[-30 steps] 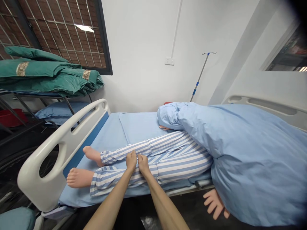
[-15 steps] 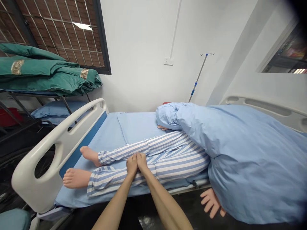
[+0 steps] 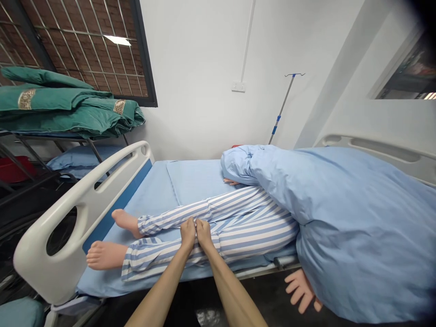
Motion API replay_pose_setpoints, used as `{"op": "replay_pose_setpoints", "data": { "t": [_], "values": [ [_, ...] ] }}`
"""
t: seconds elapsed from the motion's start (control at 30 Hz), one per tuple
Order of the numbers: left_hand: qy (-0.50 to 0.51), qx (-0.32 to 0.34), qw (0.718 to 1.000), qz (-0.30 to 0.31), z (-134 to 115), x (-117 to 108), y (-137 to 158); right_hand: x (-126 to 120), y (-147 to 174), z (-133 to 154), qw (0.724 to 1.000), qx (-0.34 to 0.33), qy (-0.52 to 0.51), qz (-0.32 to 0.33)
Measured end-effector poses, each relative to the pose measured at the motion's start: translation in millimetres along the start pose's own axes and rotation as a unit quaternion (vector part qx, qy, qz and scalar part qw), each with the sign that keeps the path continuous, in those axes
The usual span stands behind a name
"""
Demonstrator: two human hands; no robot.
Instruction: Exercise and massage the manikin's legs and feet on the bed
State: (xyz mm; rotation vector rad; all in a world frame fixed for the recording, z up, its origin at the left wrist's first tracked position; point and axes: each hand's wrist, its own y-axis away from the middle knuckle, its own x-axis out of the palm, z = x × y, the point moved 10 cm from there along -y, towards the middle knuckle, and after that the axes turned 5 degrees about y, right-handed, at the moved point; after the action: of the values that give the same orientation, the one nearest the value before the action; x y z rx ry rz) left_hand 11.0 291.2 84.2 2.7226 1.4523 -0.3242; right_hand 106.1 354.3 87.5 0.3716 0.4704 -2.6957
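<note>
My left hand and my right hand are side by side over the knees of a manikin in blue-and-white striped trousers. Both are closed with the fingers curled under, so whatever they may grip, perhaps trouser cloth, is hidden. A narrow gap parts the two fists. The manikin's legs lie stretched on the bed, its bare near foot and far foot towards the footboard. A light blue quilt is heaped over its upper body. One manikin hand hangs out below the quilt at the bed's near side.
The bed's white footboard rises on the left, its headboard on the right. Green folded bedding lies on a frame under the barred window. An IV pole stands by the wall. A red basin sits at the left.
My two fists have drawn slightly apart, opening a small gap between them. They stay over the knees, and the manikin and quilt look unmoved.
</note>
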Motion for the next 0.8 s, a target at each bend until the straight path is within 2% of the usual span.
{"op": "replay_pose_setpoints", "data": {
  "t": [0.13,0.33,0.43,0.57,0.63,0.8],
  "values": [
    [0.032,-0.003,0.999,0.002,-7.7,9.8,0.6,-5.5,-2.4,-4.0,0.999,0.017,-0.041,-0.011],
    [-0.085,0.029,0.996,0.02,2.7,9.0,11.0,-9.4,-1.4,-8.2,0.998,0.038,-0.028,-0.038],
    [-0.108,0.028,0.993,0.031,3.9,11.1,10.7,-13.7,-10.1,8.4,0.999,0.033,-0.004,-0.031],
    [-0.095,0.038,0.994,0.043,-1.0,14.7,11.1,-25.4,-16.7,35.6,0.999,-0.018,0.011,-0.043],
    [-0.078,0.028,0.996,0.034,1.8,12.4,11.8,-25.1,-12.6,31.4,0.999,-0.02,0.025,-0.04],
    [-0.037,0.012,0.999,0.024,10.0,10.3,9.8,-14.7,1.3,-2.2,0.997,0.002,0.071,-0.026]
  ]
}}
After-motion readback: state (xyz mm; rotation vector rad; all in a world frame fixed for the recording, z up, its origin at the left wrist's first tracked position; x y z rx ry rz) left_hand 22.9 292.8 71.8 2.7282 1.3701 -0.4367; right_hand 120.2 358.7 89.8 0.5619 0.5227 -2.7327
